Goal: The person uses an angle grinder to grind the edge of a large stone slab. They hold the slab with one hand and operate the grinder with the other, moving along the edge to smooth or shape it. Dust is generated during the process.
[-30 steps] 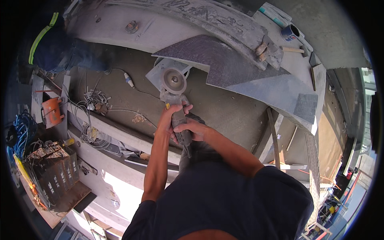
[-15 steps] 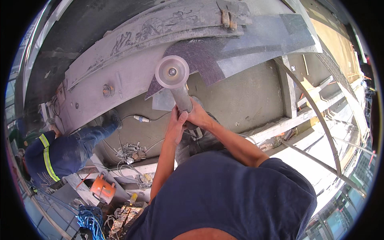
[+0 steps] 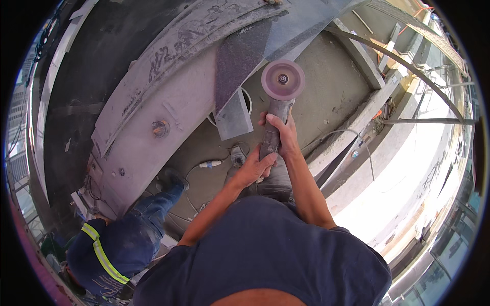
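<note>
Both of my hands are wrapped round a dusty angle grinder (image 3: pixel 280 108), its round disc (image 3: pixel 271 92) pointing away from me. Nearer my body, my left hand (image 3: pixel 256 167) grips the rear of the grinder's body. Further forward, my right hand (image 3: pixel 284 131) closes round the middle, thumb on top. Left of the disc lies a dark stone slab (image 3: pixel 236 64) with a lighter grey piece (image 3: pixel 233 121) jutting toward me. The disc stands apart from the slab's edge. Below the slab, part of a white bucket's rim (image 3: pixel 249 97) shows.
At lower left a co-worker (image 3: pixel 120 250) in a dark top with a reflective stripe bends over the long pale bench (image 3: pixel 138 148). A cable with a blue-and-white connector (image 3: pixel 210 164) lies on the floor near my foot. Timber beams (image 3: pixel 357 115) and a curved strip (image 3: pixel 403 61) stand right.
The grinder has moved right, away from the dark slab, as my view turned. My left hand now holds the rear of the body, with my right hand further forward.
</note>
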A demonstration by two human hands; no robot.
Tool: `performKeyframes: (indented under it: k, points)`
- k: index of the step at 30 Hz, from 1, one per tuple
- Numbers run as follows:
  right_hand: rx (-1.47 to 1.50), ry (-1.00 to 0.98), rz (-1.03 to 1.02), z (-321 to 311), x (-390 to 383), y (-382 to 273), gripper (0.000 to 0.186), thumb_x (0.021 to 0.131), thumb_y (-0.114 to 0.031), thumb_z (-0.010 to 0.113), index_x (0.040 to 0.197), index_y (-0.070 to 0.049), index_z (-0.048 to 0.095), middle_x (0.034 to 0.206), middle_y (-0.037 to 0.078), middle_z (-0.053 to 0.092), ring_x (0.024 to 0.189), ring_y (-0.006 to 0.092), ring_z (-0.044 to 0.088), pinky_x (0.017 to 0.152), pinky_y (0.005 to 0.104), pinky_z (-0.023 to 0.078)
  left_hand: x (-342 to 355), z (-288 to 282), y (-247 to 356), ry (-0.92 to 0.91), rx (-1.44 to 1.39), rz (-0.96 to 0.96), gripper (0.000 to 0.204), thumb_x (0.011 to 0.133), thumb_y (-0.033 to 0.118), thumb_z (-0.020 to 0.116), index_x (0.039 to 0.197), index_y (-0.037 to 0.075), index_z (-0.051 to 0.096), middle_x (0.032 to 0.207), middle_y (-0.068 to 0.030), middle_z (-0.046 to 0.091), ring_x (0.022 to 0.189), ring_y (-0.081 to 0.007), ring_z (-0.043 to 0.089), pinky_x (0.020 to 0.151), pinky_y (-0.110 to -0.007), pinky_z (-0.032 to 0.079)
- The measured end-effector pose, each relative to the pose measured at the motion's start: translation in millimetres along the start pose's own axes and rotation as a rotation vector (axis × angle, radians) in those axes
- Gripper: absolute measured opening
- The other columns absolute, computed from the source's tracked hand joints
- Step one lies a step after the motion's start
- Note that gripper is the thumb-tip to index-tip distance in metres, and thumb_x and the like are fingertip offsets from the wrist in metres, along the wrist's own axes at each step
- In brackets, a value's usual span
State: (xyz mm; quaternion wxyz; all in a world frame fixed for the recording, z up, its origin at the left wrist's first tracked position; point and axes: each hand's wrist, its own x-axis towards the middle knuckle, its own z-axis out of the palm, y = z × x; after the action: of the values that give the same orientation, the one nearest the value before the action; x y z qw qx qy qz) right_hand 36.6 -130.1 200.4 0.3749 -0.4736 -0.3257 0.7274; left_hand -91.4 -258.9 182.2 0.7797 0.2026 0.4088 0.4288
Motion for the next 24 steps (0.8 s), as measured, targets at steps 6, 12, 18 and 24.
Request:
performKeyframes:
  k: [6, 12, 18, 24]
  points:
    - [0.207, 0.15, 0.186, 6, -45, 56, 0.041, 0.099, -0.029, 0.088, 0.12, 0.003, 0.072, 0.098, 0.014, 0.078, 0.085, 0.0236, 0.077, 0.076, 0.0385, 0.065, -58, -21, -21, 0.009, 0.027, -0.266, 0.053, 0.117, 0.038, 0.071, 0.153, 0.008, 0.046, 0.102, -0.0089, 0.065, 0.054, -0.0067, 0.044, 0.047, -0.028, 0.033]
    - [0.379, 0.16, 0.293, 11, -33, 105, 0.038, 0.097, -0.021, 0.084, 0.122, 0.005, 0.072, 0.102, 0.017, 0.08, 0.089, 0.0234, 0.079, 0.077, 0.0373, 0.065, -61, -66, -8, 0.043, 0.227, -0.487, 0.047, 0.119, 0.037, 0.066, 0.153, 0.007, 0.052, 0.106, -0.0099, 0.069, 0.064, -0.011, 0.053, 0.056, -0.03, 0.041]
    - [0.59, 0.297, 0.025, 40, 11, 153, 0.034, 0.094, -0.014, 0.084, 0.12, 0.004, 0.071, 0.093, 0.014, 0.08, 0.078, 0.0218, 0.078, 0.072, 0.036, 0.064, -10, -167, 79, 0.245, 0.846, -0.021, 0.043, 0.117, 0.041, 0.074, 0.138, 0.004, 0.08, 0.115, -0.0032, 0.078, 0.101, -0.0119, 0.069, 0.093, -0.03, 0.056]
    - [0.482, 0.41, 0.017, 79, 37, 182, 0.036, 0.09, -0.011, 0.087, 0.119, 0.002, 0.07, 0.091, 0.008, 0.077, 0.073, 0.0168, 0.075, 0.069, 0.0328, 0.061, 112, -244, 191, 0.561, 1.538, 0.592, 0.045, 0.118, 0.035, 0.069, 0.15, 0.004, 0.072, 0.148, -0.0166, 0.073, 0.136, -0.0321, 0.069, 0.118, -0.044, 0.052]
